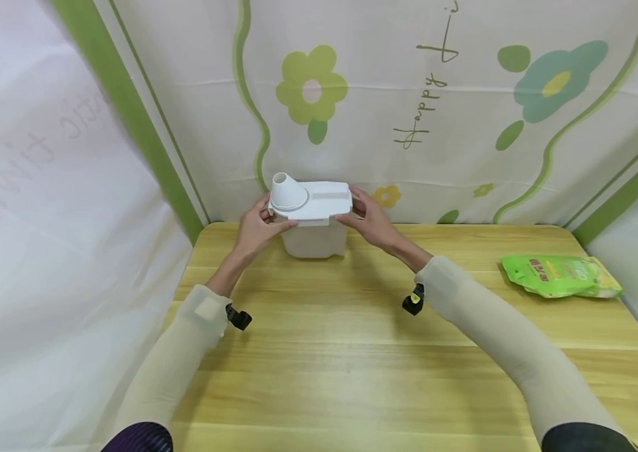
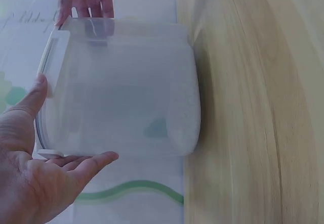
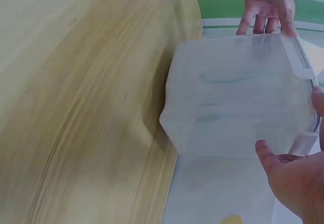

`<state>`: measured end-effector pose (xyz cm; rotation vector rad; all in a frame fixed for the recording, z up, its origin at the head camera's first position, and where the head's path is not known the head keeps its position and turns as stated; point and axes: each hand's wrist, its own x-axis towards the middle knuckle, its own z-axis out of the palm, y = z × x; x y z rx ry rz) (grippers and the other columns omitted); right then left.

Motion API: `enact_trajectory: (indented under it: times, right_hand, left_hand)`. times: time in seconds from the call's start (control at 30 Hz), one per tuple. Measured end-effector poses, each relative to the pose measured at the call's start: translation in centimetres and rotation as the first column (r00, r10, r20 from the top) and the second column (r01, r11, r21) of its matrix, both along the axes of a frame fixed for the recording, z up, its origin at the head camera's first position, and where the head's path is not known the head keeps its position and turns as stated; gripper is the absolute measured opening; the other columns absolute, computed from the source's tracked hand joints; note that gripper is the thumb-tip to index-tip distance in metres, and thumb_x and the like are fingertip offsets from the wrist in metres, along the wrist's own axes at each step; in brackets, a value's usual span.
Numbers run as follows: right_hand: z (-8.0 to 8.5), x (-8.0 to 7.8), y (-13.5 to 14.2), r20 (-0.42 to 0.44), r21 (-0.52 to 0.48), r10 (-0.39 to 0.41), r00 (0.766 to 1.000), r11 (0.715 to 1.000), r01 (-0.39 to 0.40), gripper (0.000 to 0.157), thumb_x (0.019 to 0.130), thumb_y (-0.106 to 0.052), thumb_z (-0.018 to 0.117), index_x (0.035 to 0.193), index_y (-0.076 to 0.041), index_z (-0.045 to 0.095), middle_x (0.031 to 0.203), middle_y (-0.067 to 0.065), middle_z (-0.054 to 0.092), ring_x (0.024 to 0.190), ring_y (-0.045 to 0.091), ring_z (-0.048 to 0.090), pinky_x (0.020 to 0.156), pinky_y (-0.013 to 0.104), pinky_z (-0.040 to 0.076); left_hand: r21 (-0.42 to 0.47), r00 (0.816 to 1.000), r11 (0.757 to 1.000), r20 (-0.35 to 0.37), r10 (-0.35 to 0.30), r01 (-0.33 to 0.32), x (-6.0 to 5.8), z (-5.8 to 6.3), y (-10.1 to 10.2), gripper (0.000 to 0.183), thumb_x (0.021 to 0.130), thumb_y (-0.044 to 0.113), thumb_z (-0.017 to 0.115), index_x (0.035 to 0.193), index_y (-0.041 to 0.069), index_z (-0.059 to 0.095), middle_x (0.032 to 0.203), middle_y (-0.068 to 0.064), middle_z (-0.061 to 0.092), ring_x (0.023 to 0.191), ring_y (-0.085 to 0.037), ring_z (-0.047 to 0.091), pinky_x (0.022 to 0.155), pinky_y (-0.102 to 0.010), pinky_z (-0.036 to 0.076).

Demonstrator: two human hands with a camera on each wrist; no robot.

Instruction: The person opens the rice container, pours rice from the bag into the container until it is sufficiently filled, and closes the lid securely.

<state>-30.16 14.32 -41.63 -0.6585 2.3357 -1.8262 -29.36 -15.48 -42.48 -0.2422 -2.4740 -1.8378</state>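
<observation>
A translucent plastic storage container [image 1: 314, 242] with a white lid [image 1: 327, 196] stands upright at the table's back edge. On the lid's left part rises a white cone [image 1: 287, 191] with a hole at its top. My left hand [image 1: 257, 227] grips the lid's left end, thumb along the front rim and fingers round the side. At the other end my right hand [image 1: 374, 221] holds it the same way, its thumb on the front rim. Both wrist views show the container's clear wall [image 2: 121, 87], with no contents that I can make out. Some fingertips are hidden behind the lid.
A green packet [image 1: 559, 275] lies at the right of the wooden table [image 1: 347, 351]. Behind the table hangs a white curtain [image 1: 364, 113] printed with flowers, close to the container. Another white sheet [image 1: 59, 220] hangs along the left side.
</observation>
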Motion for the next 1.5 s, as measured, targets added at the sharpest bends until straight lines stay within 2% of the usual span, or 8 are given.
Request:
enact_trajectory:
  times: [0.23, 0.57, 0.73, 0.93, 1.23, 1.5]
  right_hand:
    - [0.5, 1.4, 1.7, 0.02, 0.007, -0.014, 1.0, 1.0, 0.014, 0.082, 0.104, -0.012, 0.07, 0.169, -0.007, 0.021, 0.16, 0.023, 0.048, 0.143, 0.035, 0.054, 0.103, 0.03, 0.056]
    - [0.6, 3.3, 4.1, 0.033, 0.04, -0.049, 0.998, 0.998, 0.048, 0.083, 0.103, -0.013, 0.071, 0.169, -0.009, 0.021, 0.158, 0.023, 0.051, 0.142, 0.036, 0.055, 0.095, 0.019, 0.057]
    - [0.2, 4.0, 5.3, 0.044, 0.054, -0.068, 0.997, 0.996, 0.066, 0.084, 0.103, -0.015, 0.072, 0.169, -0.009, 0.021, 0.159, 0.022, 0.049, 0.145, 0.036, 0.052, 0.095, 0.018, 0.056]
    - [-0.1, 5.0, 6.4, 0.041, 0.056, -0.071, 0.997, 0.996, 0.069, 0.084, 0.102, -0.014, 0.073, 0.169, -0.009, 0.023, 0.161, 0.023, 0.046, 0.146, 0.039, 0.05, 0.095, 0.019, 0.056]
    - [-0.5, 6.0, 7.8, 0.043, 0.079, -0.068, 0.997, 0.995, 0.064, 0.085, 0.102, -0.017, 0.073, 0.169, -0.009, 0.022, 0.163, 0.023, 0.044, 0.145, 0.039, 0.05, 0.094, 0.016, 0.055]
    - [-1.0, 6.7, 8.3, 0.03, 0.072, -0.069, 0.997, 0.995, 0.067, 0.086, 0.101, -0.011, 0.074, 0.169, -0.006, 0.021, 0.163, 0.022, 0.044, 0.147, 0.038, 0.048, 0.099, 0.016, 0.052]
  left_hand:
    - [-0.01, 1.0, 1.0, 0.02, -0.015, 0.015, 1.0, 0.5, 1.4, 0.105, 0.083, 0.03, 0.094, 0.166, 0.008, 0.033, 0.152, -0.02, 0.059, 0.139, -0.031, 0.059, 0.111, -0.039, 0.052]
    - [-0.004, 0.999, 0.999, 0.005, -0.033, 0.033, 2.2, 0.4, 3.7, 0.102, 0.082, 0.025, 0.095, 0.162, 0.001, 0.037, 0.148, -0.023, 0.061, 0.138, -0.033, 0.059, 0.115, -0.045, 0.048]
    - [-0.035, 1.0, 0.999, 0.007, -0.03, 0.03, 2.8, 0.1, 4.8, 0.103, 0.08, 0.027, 0.096, 0.161, 0.001, 0.038, 0.143, -0.023, 0.065, 0.135, -0.032, 0.062, 0.113, -0.044, 0.05]
    - [-0.039, 0.998, 0.998, 0.029, -0.058, 0.059, 3.6, 0.1, 5.8, 0.105, 0.08, 0.025, 0.096, 0.162, 0.001, 0.035, 0.145, -0.023, 0.063, 0.138, -0.033, 0.06, 0.115, -0.045, 0.048]
    - [-0.037, 0.996, 0.996, 0.028, -0.08, 0.081, 4.6, -0.2, 6.5, 0.104, 0.079, 0.026, 0.097, 0.16, 0.0, 0.036, 0.143, -0.025, 0.064, 0.136, -0.035, 0.061, 0.113, -0.049, 0.049]
    - [-0.073, 0.997, 0.995, 0.007, -0.075, 0.075, 5.3, 0.0, 6.8, 0.1, 0.075, 0.023, 0.099, 0.153, -0.001, 0.041, 0.139, -0.026, 0.066, 0.131, -0.036, 0.064, 0.11, -0.047, 0.052]
